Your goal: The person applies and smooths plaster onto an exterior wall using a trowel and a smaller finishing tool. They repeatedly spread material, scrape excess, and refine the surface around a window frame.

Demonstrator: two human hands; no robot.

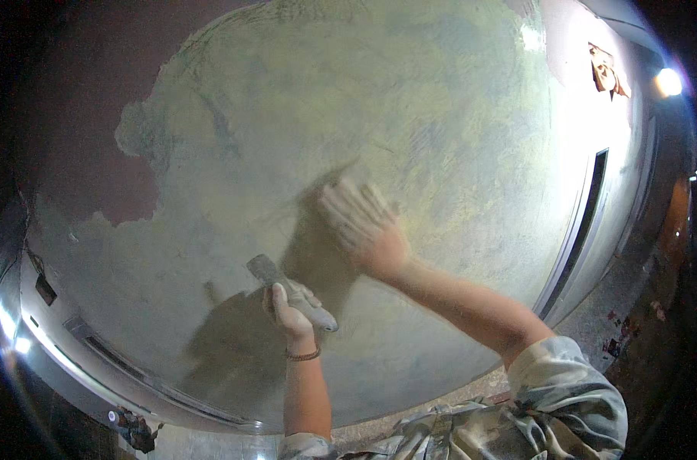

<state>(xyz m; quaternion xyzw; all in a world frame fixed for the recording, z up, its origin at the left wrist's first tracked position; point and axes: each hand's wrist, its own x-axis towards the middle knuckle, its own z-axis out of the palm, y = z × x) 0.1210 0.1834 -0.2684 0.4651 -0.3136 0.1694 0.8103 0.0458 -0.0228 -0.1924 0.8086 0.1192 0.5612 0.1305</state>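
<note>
1. Head view, the key relation: we see the scraper (pixel 265 268) lying between seven and eight o'clock from the right hand (pixel 364 222), apart from it; the left hand (pixel 291 310) is the nearer, since it holds the tool
2. Head view, long axis: we read the scraper as slanting, its blade toward ten o'clock and its handle end toward four o'clock, in front of the lower part of the wall (pixel 440 115)
3. Head view, the hands: the left is closed around the scraper, thumb uppermost; the right holds nothing that we can see, its palm flat and fingers extended toward eleven o'clock; blur and shadow leave us unable to tell whether it touches the wall
4. Head view, appearance: we note a broad, flat, dull grey blade and a paler, dusty-looking handle; the wall shows a mottled grey-green coat, ragged-edged against a mauve area (pixel 80 138) toward ten o'clock
</note>
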